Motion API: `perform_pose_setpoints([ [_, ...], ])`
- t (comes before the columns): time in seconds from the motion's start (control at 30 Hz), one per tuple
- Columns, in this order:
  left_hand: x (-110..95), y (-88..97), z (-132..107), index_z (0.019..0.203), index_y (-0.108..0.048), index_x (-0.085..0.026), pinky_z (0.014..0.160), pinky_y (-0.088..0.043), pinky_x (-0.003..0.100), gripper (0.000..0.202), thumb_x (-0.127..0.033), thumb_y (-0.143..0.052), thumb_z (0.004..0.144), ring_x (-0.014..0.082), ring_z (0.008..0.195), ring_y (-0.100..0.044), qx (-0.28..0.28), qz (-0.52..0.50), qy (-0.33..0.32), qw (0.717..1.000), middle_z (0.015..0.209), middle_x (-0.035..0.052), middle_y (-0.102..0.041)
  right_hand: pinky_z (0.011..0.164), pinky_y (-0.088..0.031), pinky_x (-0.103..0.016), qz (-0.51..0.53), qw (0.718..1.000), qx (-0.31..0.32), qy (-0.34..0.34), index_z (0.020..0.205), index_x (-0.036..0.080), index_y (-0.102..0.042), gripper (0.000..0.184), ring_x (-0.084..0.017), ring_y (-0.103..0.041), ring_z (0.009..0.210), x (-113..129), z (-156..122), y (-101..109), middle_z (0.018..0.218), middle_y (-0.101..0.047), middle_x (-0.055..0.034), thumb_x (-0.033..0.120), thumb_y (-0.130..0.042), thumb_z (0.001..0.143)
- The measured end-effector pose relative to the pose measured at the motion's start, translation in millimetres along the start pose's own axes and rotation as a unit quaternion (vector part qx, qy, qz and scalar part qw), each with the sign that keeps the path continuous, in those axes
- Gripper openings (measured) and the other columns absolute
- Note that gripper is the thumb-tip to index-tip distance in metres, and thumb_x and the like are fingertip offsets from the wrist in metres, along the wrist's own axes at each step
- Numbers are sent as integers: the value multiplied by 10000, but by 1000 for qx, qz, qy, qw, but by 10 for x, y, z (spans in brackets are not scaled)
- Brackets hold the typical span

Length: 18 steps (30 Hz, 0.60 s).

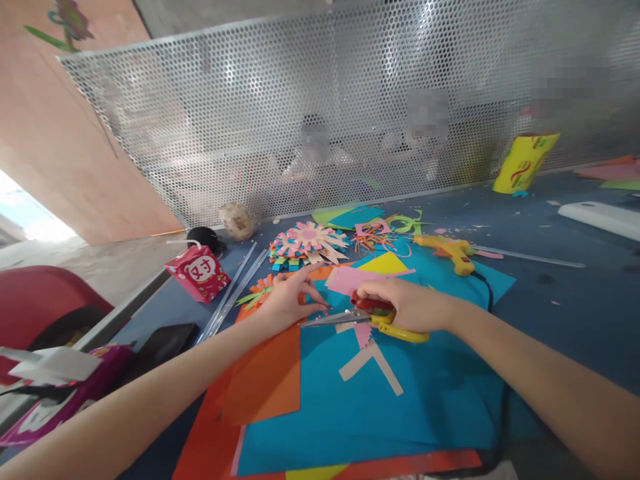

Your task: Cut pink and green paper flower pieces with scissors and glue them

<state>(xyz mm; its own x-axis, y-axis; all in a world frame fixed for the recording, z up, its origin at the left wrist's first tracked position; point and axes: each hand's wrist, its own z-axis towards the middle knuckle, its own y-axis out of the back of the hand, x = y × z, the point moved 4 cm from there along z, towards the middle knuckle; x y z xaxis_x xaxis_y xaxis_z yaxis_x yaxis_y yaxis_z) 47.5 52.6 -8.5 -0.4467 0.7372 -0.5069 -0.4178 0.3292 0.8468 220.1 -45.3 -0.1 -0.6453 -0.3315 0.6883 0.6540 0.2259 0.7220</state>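
Observation:
My right hand (pixel 400 303) grips a pair of scissors (pixel 345 317) with red and yellow handles, their blades pointing left over blue paper (pixel 380 427). Just above the blade tips, the thumb and fingertips of my left hand (pixel 287 300) come together; whatever they hold is too small to make out. Pale pink strips (pixel 387 370) lie on the blue sheet below the scissors. Beyond my right hand is a pink paper piece (pixel 345 279), beside a yellow one (pixel 385 263). Orange paper (pixel 270 380) lies under my left wrist. A layered paper flower (pixel 310 237) sits past my left hand.
A yellow glue gun (pixel 450 252) with a black cord lies right of the papers. Clear glue sticks (pixel 233 293), a red drink carton (pixel 199 272) and a dark phone (pixel 167 347) are on the left. A perforated metal screen (pixel 280 127) backs the table, near a yellow can (pixel 525 163).

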Motion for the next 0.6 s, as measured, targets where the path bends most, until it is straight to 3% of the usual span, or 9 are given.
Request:
perform_pose_setpoints([
  [0.23, -33, 56, -194, 1474, -5, -248, 1040, -173, 593, 869, -354, -587, 836, 285, 1271, -451, 54, 59, -82, 993, 1142, 106, -684, 683, -458, -280, -22, 1000, -6, 1, 861, 209, -526, 176, -187, -571, 804, -31, 11, 6, 945, -612, -54, 133, -577, 711],
  [0.37, -109, 30, -212, 1468, 31, -266, 1040, -132, 591, 790, -324, -506, 891, 273, 1261, -464, 92, 77, -112, 986, 1131, 83, -692, 665, -438, -287, -36, 999, -6, 6, 829, 208, -517, 163, -186, -547, 786, -41, 17, 8, 924, -606, -52, 115, -570, 706],
  [0.47, -128, 72, -199, 1461, -11, -289, 996, -185, 582, 754, -334, -504, 892, 290, 1209, -508, 77, 104, -111, 985, 1045, 58, -725, 653, -428, -288, -35, 999, -5, 10, 812, 211, -503, 142, -181, -532, 765, -43, 12, 3, 900, -594, -46, 132, -571, 717],
  [0.6, -113, 133, -236, 1434, 130, -346, 932, -242, 569, 810, -324, -484, 906, 314, 1202, -505, 40, 143, -146, 978, 1125, 52, -697, 664, -433, -287, -19, 1000, -2, 18, 821, 211, -494, 133, -182, -545, 776, -42, 1, -15, 903, -592, -48, 141, -557, 726],
])
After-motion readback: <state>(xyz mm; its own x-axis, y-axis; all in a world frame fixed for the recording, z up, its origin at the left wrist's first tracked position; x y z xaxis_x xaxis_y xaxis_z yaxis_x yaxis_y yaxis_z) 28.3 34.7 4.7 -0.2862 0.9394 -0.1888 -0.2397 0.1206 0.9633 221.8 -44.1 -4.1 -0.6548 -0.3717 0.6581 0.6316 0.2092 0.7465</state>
